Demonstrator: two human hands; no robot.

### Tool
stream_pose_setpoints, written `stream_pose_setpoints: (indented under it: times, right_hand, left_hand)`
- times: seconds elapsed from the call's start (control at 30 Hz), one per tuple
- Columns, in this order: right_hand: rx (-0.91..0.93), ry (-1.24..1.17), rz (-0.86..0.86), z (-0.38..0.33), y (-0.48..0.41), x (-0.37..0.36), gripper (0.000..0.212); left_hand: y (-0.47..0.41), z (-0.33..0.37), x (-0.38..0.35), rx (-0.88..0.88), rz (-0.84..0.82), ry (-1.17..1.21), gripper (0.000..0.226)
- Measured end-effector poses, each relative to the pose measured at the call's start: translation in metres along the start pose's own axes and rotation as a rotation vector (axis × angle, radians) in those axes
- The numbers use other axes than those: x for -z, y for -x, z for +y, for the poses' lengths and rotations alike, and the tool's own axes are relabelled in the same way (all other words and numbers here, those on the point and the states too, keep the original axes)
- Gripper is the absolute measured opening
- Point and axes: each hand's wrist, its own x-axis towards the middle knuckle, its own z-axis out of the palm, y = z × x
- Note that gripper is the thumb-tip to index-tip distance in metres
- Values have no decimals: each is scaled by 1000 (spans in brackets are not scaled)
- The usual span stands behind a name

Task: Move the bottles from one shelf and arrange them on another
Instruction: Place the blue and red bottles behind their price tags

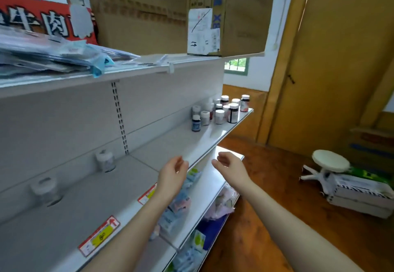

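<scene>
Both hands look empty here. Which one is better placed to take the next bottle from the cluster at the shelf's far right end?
Probably the right hand: open, empty, and more directly below the bottle cluster. The left hand, also open, sits further left.

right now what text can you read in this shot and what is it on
"牛肉": white characters on the red sign, partly covered.
white label on the cardboard box: too blurred to read.
red and yellow shelf tags: blurred, unreadable.
bottles: labels too small.
</scene>
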Motion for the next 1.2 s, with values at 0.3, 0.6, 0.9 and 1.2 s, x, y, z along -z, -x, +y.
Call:
stream_pose_setpoints:
  times: [0.3, 0.6, 0.9, 1.2]
  right_hand:
    - [-1, 4, 24, 55, -144, 44, 42]
    - [-46, -2, 80, 96, -278, 95, 44]
    - [-44, -10, -141, 135, -409, 82, 45]
    - [16, 10, -467, 153, -480, 22, 37]
  left_hand:
    - [-142, -5, -98, -7, -49, -39, 38]
    - [-268, 16, -200, -7, -135, -74, 41]
    - [-348, -6, -251, 139, 62, -94, 35]
    - [-366, -39, -251, 409, 343, -114, 33]
